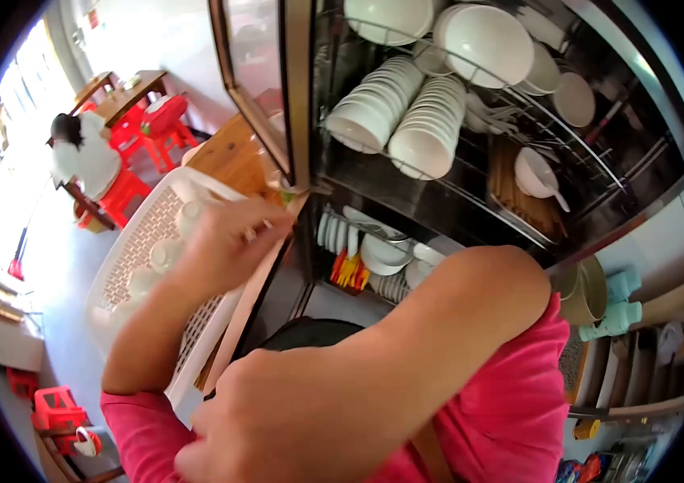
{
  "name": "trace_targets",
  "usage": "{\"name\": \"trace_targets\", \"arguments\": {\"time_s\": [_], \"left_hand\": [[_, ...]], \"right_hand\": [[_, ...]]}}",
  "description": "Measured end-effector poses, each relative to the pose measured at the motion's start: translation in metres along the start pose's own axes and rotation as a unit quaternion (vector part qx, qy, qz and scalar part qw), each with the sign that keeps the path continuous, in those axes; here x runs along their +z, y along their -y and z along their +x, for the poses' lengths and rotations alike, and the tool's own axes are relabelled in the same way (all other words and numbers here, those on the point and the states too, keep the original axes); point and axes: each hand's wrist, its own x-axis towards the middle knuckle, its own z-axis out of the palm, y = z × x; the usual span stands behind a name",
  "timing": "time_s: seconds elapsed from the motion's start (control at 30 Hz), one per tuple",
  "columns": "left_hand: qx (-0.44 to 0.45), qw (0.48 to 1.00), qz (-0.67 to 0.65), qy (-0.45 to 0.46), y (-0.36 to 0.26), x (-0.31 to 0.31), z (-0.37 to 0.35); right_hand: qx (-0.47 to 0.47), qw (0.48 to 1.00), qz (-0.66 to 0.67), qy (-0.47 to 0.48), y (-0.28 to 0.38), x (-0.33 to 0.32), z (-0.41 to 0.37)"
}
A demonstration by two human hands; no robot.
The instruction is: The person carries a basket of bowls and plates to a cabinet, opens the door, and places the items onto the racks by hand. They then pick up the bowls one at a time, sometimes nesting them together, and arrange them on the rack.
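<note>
My left hand is over the edge of a white plastic basket, beside the open cabinet door. Its fingers bend loosely, with a gap between thumb and fingers, and I see nothing held. Several pale cups stand in the basket, partly behind my left arm. My right forearm crosses in front of me. At its end my right hand is curled against my pink left sleeve; its palm and most fingertips are hidden, so what it grips, if anything, does not show.
Stacked white bowls fill the cabinet's wire rack, near chopsticks and a white spoon. Plates and red-yellow handles sit below. A wooden table adjoins the door. A seated person and red stools are farther off.
</note>
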Motion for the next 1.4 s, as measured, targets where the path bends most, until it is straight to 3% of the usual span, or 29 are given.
{"name": "trace_targets", "arguments": {"time_s": [0.03,0.1,0.13,0.17,0.2,0.23,0.27,0.3,0.33,0.4,0.47,0.5,0.7,0.93,1.03,1.1,1.23,1.3,1.33,1.4], "left_hand": [[-0.002,0.997,-0.019,-0.071,0.006,0.001,0.015],[0.018,0.989,-0.094,-0.116,-0.006,-0.015,0.058],[-0.031,0.990,-0.067,-0.119,-0.023,-0.027,0.078],[0.130,0.976,-0.061,-0.163,-0.009,-0.025,0.109],[0.140,0.980,-0.053,-0.130,-0.019,-0.031,0.131],[0.158,0.980,-0.041,-0.112,-0.023,-0.033,0.157],[0.188,0.974,0.045,-0.121,-0.032,-0.034,0.179],[0.221,0.957,0.114,-0.149,-0.032,-0.028,0.206],[0.238,0.937,0.199,-0.163,-0.042,-0.028,0.220],[0.210,0.936,0.243,-0.144,-0.047,-0.021,0.252],[0.236,0.907,0.328,-0.120,-0.047,-0.012,0.276],[0.216,0.914,0.326,-0.105,-0.049,-0.009,0.281],[0.175,0.947,0.267,-0.026,-0.050,-0.004,0.297],[0.172,0.952,0.252,-0.010,-0.051,-0.005,0.309],[0.163,0.949,0.268,-0.026,-0.054,-0.001,0.311],[0.172,0.944,0.279,-0.033,-0.056,0.000,0.312],[0.180,0.942,0.278,-0.057,-0.050,0.000,0.306],[0.194,0.920,0.290,-0.180,-0.045,-0.003,0.293],[0.182,0.917,0.302,-0.187,-0.041,-0.006,0.282],[0.157,0.915,0.295,-0.224,-0.026,-0.018,0.243]], "right_hand": [[-0.040,0.999,-0.016,0.015,-0.007,0.006,0.003],[-0.129,0.990,-0.043,0.047,-0.024,0.014,0.008],[-0.108,0.994,-0.018,0.004,-0.040,-0.001,0.003],[-0.010,0.979,-0.125,0.162,-0.044,-0.045,0.007],[-0.047,0.981,-0.171,-0.081,-0.078,-0.058,-0.016],[0.011,0.894,-0.441,-0.078,-0.080,-0.087,-0.022],[0.244,0.860,-0.379,-0.241,-0.096,-0.109,-0.037],[0.174,0.812,-0.463,-0.311,-0.115,-0.137,-0.044],[0.165,0.754,-0.553,-0.313,-0.124,-0.164,-0.053],[0.235,0.706,-0.579,-0.335,-0.138,-0.191,-0.066],[0.264,0.728,-0.528,-0.348,-0.160,-0.206,-0.079],[0.296,0.751,-0.470,-0.357,-0.168,-0.210,-0.085],[0.286,0.799,-0.335,-0.408,-0.179,-0.211,-0.094],[0.259,0.821,-0.304,-0.408,-0.187,-0.215,-0.100],[0.282,0.820,-0.293,-0.404,-0.183,-0.211,-0.098],[0.264,0.805,-0.354,-0.396,-0.185,-0.210,-0.099],[0.295,0.813,-0.316,-0.391,-0.179,-0.205,-0.096],[0.233,0.780,-0.391,-0.430,-0.173,-0.195,-0.091],[0.175,0.756,-0.461,-0.430,-0.169,-0.192,-0.092],[0.096,0.764,-0.404,-0.494,-0.164,-0.163,-0.085]]}}
